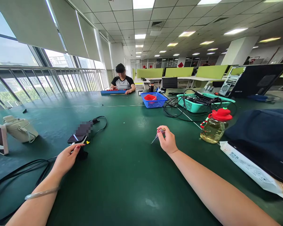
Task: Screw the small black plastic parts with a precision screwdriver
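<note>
My right hand (166, 140) is raised over the green table, its fingers pinching a small precision screwdriver (157, 137). The screwdriver's thin tip points down and left, and its end near my fingers looks golden. On the left, my left hand (66, 159) has thumb and fingers closed at the near edge of a dark phone (76, 138). A blurred dark patch covers the far part of the phone. A small yellow piece (87, 142) shows beside my fingertips, and a black object (82, 154) sits just under them.
Black cables (41, 161) run along the left, near a beige cup (20, 128) and a pink-framed device (1, 139). To the right stand a red-lidded bottle (214, 127), a dark bag (261, 138) and a teal basket (195, 106). Beyond are a blue basket (155, 102) and a seated person (122, 82).
</note>
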A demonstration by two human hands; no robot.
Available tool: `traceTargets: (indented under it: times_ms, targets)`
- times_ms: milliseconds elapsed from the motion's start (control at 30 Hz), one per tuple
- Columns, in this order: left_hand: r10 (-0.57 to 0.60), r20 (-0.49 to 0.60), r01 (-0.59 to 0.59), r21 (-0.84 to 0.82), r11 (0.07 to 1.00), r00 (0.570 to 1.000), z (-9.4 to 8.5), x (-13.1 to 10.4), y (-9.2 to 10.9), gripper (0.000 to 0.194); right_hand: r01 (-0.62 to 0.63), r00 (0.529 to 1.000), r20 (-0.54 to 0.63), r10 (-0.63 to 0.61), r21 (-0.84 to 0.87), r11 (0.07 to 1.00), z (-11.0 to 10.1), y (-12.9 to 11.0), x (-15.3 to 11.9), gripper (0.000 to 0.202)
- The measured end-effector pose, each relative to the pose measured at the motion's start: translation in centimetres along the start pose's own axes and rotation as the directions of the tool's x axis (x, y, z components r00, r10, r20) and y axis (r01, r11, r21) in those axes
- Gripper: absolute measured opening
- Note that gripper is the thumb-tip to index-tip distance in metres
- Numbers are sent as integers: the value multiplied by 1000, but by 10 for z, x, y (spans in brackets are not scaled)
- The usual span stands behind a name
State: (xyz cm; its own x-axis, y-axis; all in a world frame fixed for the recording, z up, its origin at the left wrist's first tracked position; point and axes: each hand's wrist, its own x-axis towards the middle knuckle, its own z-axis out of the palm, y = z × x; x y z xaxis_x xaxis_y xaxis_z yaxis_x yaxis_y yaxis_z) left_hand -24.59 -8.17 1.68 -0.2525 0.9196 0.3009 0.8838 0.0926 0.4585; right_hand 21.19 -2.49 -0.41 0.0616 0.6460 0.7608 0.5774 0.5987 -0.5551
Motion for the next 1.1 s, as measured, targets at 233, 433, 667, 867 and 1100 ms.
traceTargets:
  times_ms: [233, 433, 667, 867, 1100]
  targets:
    - [87, 87, -88, 8, 996, 992, 3, 7, -21, 62, -9, 1000, 12, 9, 14, 1000, 0, -1, 1, 15]
    - [94, 125, -102, 60, 993, 988, 1, 1, -14, 58, -4, 1000, 8, 4, 15, 1000, 0, -1, 1, 16]
    - [-85, -22, 87, 178, 980, 996, -20, -9, 3, 49, -22, 999, 25, 22, 13, 1000, 0, -2, 1, 16]
    - [-209, 31, 194, 265, 945, 977, -29, -10, -2, 35, -23, 999, 29, 22, 19, 1000, 0, -3, 1, 16]
    - [-97, 40, 79, 324, 943, 994, -21, -7, -9, 22, -13, 1000, 24, 12, 15, 1000, 0, -2, 0, 16]
